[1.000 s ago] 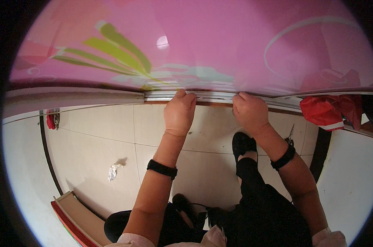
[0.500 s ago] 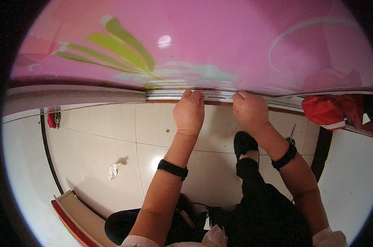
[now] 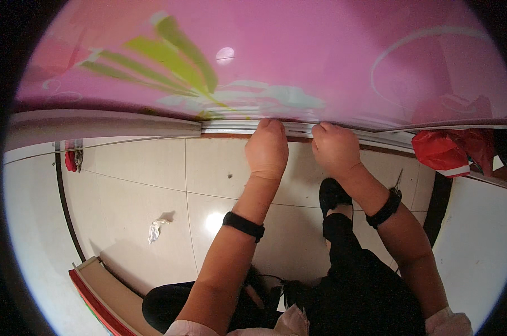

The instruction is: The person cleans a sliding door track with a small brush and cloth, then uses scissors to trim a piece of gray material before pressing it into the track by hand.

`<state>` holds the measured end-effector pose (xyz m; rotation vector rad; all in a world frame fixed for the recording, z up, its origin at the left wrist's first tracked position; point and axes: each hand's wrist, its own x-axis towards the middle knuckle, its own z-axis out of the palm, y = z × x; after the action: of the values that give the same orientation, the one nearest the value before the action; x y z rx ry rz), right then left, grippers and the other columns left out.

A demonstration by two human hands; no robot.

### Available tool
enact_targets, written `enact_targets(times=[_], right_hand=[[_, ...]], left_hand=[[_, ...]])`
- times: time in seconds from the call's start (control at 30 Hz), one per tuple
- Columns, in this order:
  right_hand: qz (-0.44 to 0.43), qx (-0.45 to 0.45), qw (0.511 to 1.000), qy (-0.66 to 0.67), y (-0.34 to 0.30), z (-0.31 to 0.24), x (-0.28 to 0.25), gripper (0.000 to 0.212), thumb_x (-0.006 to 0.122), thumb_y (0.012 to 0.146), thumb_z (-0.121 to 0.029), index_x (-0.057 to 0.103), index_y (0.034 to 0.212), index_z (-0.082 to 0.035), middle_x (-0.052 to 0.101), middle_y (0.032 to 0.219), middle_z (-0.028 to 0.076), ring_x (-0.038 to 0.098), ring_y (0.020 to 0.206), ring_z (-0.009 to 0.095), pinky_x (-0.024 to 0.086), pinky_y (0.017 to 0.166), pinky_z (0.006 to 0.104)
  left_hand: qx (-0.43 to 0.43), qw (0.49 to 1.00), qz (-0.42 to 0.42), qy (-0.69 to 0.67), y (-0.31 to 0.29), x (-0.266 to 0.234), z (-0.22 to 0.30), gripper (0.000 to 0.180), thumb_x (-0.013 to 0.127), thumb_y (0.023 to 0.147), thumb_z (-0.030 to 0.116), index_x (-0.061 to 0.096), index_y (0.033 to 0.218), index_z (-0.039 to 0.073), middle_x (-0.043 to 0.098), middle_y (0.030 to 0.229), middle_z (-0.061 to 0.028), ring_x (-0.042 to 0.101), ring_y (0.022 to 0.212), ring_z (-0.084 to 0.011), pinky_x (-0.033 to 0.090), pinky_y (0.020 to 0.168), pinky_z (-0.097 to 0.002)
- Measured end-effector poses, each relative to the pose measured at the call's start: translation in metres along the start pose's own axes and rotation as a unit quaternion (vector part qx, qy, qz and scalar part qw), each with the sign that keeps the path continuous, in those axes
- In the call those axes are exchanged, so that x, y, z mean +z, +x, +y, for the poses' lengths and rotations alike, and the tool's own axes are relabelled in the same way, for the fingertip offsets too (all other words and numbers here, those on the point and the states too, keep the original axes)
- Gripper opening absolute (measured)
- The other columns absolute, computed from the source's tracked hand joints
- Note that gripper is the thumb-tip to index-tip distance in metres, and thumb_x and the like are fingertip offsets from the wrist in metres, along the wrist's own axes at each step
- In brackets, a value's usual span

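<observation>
A glossy pink panel [image 3: 298, 50] with green leaf shapes fills the far side. Along its lower edge runs a silvery metal track [image 3: 225, 127] with lengthwise grooves. My left hand [image 3: 266, 147] is closed, knuckles up, with its fingers at the track. Just to its right, my right hand [image 3: 336, 147] is also closed at the track, its thumb side toward the left hand. A short stretch of track shows between them. The fingertips are hidden, so whatever they pinch there cannot be made out. Black bands circle both wrists.
A red plastic bag [image 3: 441, 151] lies at the track's right end. Scissors-like metal tool [image 3: 398, 185] is on the tiled floor [image 3: 136, 196] beside my right forearm. A crumpled white scrap [image 3: 155, 228] lies left. A drawer-like board [image 3: 105, 285] stands at lower left.
My left hand has shifted right along the track, nearer to my right hand. My right hand has moved slightly left. Both stay closed.
</observation>
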<state>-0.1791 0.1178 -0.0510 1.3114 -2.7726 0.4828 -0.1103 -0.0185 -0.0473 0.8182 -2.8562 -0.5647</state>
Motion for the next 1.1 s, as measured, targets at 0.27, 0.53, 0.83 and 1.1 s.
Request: enact_targets(times=[0.27,0.53,0.83,1.1], right_hand=[[0.000,0.001,1.000,0.018,0.005,-0.005,0.004,0.007,0.055,0.064,-0.010,0.055,0.067,-0.004,0.057,0.069,0.011,0.059,0.062,0.028,0.049,0.054,0.0391],[0.005,0.076,0.990,0.118,0.009,-0.016,0.018,0.007,0.055,0.066,-0.010,0.056,0.068,-0.004,0.058,0.068,0.013,0.058,0.063,0.033,0.047,0.058,0.0431],[0.040,0.161,0.940,0.299,0.010,-0.031,0.023,0.005,0.057,0.066,-0.010,0.060,0.069,-0.005,0.057,0.068,0.017,0.056,0.068,0.037,0.045,0.058,0.0432],[-0.212,-0.035,0.932,0.293,-0.036,-0.021,0.015,0.008,0.057,0.072,-0.013,0.061,0.073,-0.005,0.056,0.068,0.015,0.054,0.065,0.034,0.044,0.056,0.0377]], left_hand=[[-0.030,0.999,-0.009,-0.016,-0.001,0.003,0.004,0.009,0.053,0.079,0.016,0.058,0.079,0.009,0.057,0.085,-0.0112,0.057,0.074,-0.0323,0.047,0.061,-0.0418],[-0.065,0.997,-0.016,-0.033,-0.002,0.010,-0.001,0.010,0.052,0.079,0.015,0.059,0.079,0.008,0.058,0.086,-0.0107,0.058,0.076,-0.0295,0.048,0.061,-0.0399],[-0.125,0.983,-0.046,-0.124,-0.001,0.007,-0.003,0.011,0.056,0.076,0.015,0.063,0.080,0.007,0.060,0.082,-0.0127,0.057,0.079,-0.0306,0.046,0.067,-0.0392],[0.081,0.961,-0.259,-0.054,-0.033,-0.023,-0.037,0.009,0.056,0.076,0.014,0.063,0.077,0.008,0.059,0.081,-0.0136,0.056,0.079,-0.0315,0.044,0.069,-0.0399]])
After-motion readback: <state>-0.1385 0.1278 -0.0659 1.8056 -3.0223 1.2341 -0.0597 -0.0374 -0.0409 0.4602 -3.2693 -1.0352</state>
